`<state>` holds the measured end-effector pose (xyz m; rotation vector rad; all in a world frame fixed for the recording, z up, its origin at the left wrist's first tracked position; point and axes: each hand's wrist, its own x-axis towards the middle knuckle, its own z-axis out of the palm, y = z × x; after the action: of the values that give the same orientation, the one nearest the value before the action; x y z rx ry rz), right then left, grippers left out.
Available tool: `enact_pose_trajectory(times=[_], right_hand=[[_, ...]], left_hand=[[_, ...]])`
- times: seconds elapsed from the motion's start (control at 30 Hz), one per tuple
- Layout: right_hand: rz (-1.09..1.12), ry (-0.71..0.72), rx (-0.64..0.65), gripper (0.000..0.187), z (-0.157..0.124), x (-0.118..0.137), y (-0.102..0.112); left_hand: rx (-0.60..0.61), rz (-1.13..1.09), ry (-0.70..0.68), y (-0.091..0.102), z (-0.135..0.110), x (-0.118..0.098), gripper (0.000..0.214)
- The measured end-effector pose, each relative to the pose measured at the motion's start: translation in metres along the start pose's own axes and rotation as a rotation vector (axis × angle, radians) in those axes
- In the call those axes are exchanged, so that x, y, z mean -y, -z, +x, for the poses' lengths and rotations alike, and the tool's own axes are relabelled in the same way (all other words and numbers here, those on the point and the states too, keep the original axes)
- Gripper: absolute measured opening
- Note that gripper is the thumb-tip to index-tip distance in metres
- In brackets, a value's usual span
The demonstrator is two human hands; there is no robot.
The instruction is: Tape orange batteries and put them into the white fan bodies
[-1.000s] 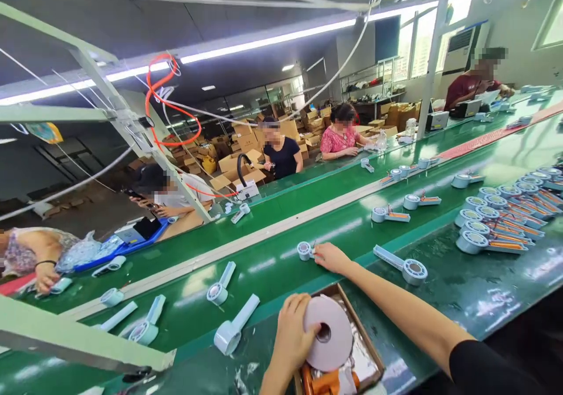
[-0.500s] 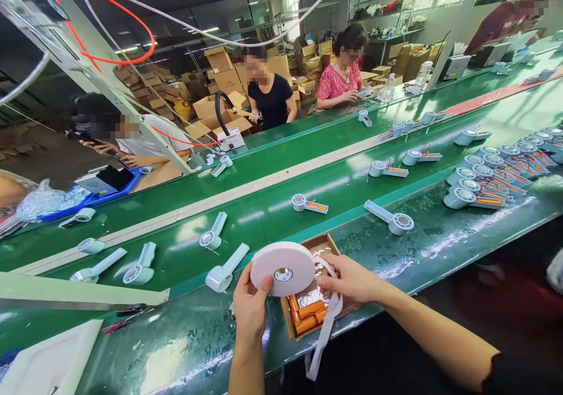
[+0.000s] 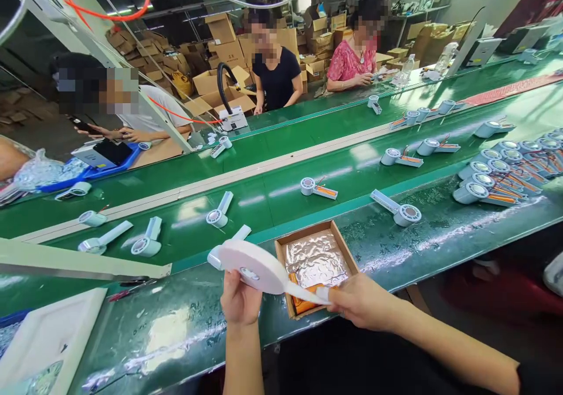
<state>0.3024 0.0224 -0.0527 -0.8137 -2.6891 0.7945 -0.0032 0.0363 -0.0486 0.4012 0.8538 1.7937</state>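
Observation:
My left hand [image 3: 241, 298] is closed around the lower edge of a white roll of tape [image 3: 253, 266], which is tilted. A short strip runs from the roll to my right hand [image 3: 363, 301], whose fingers pinch its end. Beneath the strip, a small cardboard box [image 3: 347, 245] sits on the green bench, with silvery wrap [image 3: 314, 257] and orange cylindrical batteries [image 3: 305, 302] inside. Partly hidden behind the roll lies a pale blue handheld fan body [image 3: 241, 232].
Several fan bodies lie along the green conveyor belt [image 3: 268, 207]. More, with orange batteries in their handles, cluster at right [image 3: 477, 190]. One fan body [image 3: 407, 214] lies beyond the box. A white tray [image 3: 57, 330] and a metal beam [image 3: 83, 260] are at left. People sit across the belt.
The roll has moved left and tilted. My right hand has come down slightly, and the strip, loose and looped before, is now stretched straight. More of the box shows.

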Motion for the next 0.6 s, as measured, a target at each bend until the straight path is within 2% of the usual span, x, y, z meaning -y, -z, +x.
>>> enact_pose_trajectory(times=[0.1, 0.2, 0.3, 0.37, 0.47, 0.6], right_hand=[[0.03, 0.128, 0.101, 0.033, 0.004, 0.005, -0.005], [0.013, 0.035, 0.089, 0.039, 0.028, 0.002, 0.015], [-0.096, -0.041, 0.014, 0.031, 0.064, -0.009, 0.03], [-0.206, 0.008, 0.017, 0.025, 0.087, -0.017, 0.026], [-0.306, 0.058, 0.094, 0.026, 0.109, -0.024, 0.006], [-0.208, 0.099, 0.177, 0.03, 0.119, -0.028, -0.012]], left_hand=[[0.058, -0.136, 0.036, 0.004, -0.005, -0.007, 0.03], [0.094, -0.166, 0.064, 0.0, -0.015, -0.013, 0.036], [0.087, -0.144, 0.081, -0.005, -0.026, -0.013, 0.038], [0.068, -0.134, 0.11, -0.007, -0.03, -0.009, 0.035], [0.032, -0.126, 0.146, -0.004, -0.034, -0.003, 0.036], [-0.01, -0.048, 0.134, 0.012, -0.037, 0.005, 0.045]])
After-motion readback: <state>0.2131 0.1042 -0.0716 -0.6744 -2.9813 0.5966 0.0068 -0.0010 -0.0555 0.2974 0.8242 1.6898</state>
